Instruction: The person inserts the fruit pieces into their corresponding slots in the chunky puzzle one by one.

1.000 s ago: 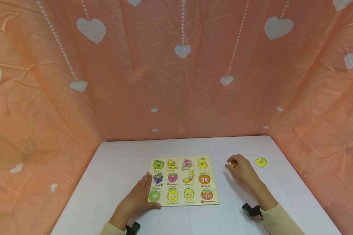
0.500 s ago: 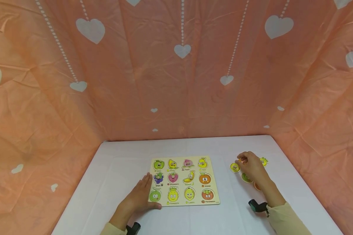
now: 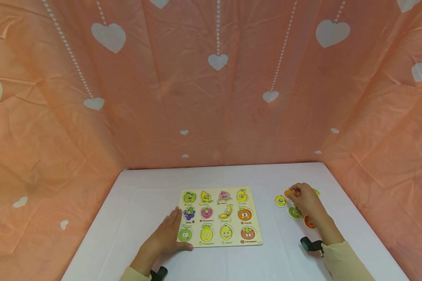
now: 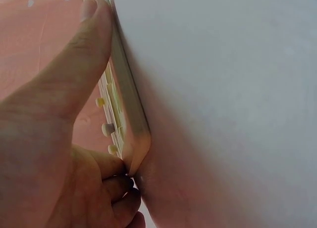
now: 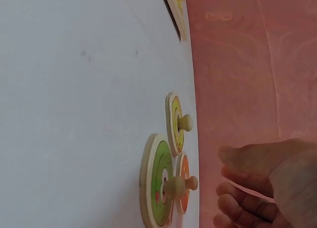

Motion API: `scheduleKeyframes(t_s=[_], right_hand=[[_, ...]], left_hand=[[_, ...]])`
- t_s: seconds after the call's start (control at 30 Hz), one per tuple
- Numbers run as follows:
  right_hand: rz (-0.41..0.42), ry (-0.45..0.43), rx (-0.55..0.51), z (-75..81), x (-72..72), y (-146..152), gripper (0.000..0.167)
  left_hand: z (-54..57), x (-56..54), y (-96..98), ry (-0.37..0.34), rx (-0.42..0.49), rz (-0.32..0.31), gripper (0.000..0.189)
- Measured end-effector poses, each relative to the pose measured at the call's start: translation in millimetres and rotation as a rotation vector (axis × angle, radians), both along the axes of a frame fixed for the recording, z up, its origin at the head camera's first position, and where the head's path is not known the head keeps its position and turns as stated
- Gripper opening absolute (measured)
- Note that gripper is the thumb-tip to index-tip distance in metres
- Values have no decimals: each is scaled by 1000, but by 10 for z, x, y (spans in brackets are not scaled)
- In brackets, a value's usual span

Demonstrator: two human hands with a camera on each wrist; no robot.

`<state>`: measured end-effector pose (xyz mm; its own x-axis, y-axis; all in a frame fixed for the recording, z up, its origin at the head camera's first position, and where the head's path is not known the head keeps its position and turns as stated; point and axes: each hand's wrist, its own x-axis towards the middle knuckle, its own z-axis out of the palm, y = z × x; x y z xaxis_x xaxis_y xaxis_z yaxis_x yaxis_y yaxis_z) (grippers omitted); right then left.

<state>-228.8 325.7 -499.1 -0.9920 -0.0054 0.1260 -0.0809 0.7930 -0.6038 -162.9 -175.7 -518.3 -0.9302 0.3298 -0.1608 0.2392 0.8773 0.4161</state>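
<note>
A wooden fruit puzzle board (image 3: 216,242) lies mid-table, its fruit pictures in rows, with knobs visible in the left wrist view. My left hand (image 3: 166,232) rests at its left edge, fingers along that side and thumb (image 4: 81,65) against the front edge. To the right, my right hand (image 3: 304,199) is over loose knobbed pieces, fingertips right by the orange piece (image 3: 288,194). In the right wrist view the fingers hold nothing, and that piece's knob (image 5: 191,182) stands free. Around it lie a yellow round piece (image 3: 280,201), a green piece (image 3: 295,213) and a red-orange piece (image 3: 309,222).
A pineapple piece (image 3: 317,192) shows partly behind the right hand. White cloth covers the table (image 3: 144,191). An orange curtain with white hearts (image 3: 211,117) encloses the back and sides. Each wrist wears a small black camera (image 3: 311,245).
My right hand has moved right, uncovering the yellow, green and red-orange pieces. The orange piece, at its fingertips half a second ago, now lies slightly further left. The left hand stays put.
</note>
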Motion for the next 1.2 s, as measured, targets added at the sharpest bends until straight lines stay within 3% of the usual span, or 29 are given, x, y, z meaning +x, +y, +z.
scheduleKeyframes(t_s=[0.4, 1.2], right_hand=[[-45, -52, 27, -90, -77, 99, 29], [-62, -102, -2, -119, -129, 111, 23]], left_hand=[[20, 9, 2, -9, 15, 8, 136], [6, 4, 9, -19, 12, 23, 137]])
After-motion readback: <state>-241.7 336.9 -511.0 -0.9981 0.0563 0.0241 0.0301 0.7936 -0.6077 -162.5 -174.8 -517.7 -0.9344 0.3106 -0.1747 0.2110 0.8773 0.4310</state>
